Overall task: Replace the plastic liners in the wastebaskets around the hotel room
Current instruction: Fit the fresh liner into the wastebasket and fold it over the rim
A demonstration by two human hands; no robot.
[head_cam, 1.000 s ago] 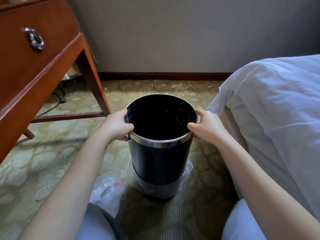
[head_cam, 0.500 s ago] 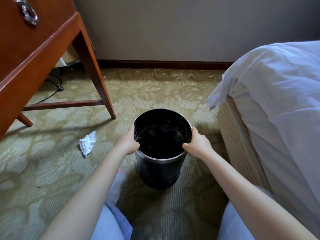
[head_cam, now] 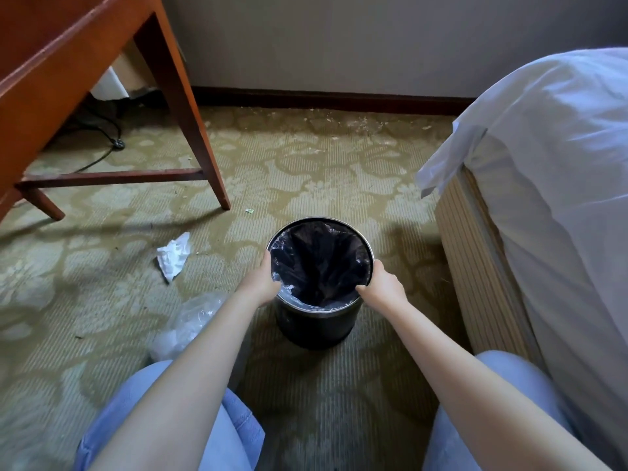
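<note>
A black round wastebasket [head_cam: 317, 326] with a chrome rim stands upright on the carpet between my knees. A clear plastic liner [head_cam: 306, 300] lies inside it, its film showing along the near inner rim. My left hand [head_cam: 261, 283] grips the rim on the left, thumb inside on the liner. My right hand [head_cam: 382, 287] grips the rim on the right, thumb hooked over the edge. A crumpled clear plastic bag [head_cam: 190, 322] lies on the floor beside my left forearm.
A wooden desk [head_cam: 68, 56] with slanted legs stands at the left, a black cable [head_cam: 102, 144] under it. A bed with white linen [head_cam: 550, 185] fills the right side. A crumpled white tissue [head_cam: 173, 254] lies on the carpet left of the basket.
The basket, held raised toward me a second ago, now sits on the carpet farther from the camera. A clear liner now shows inside it. Both hands stay on the rim.
</note>
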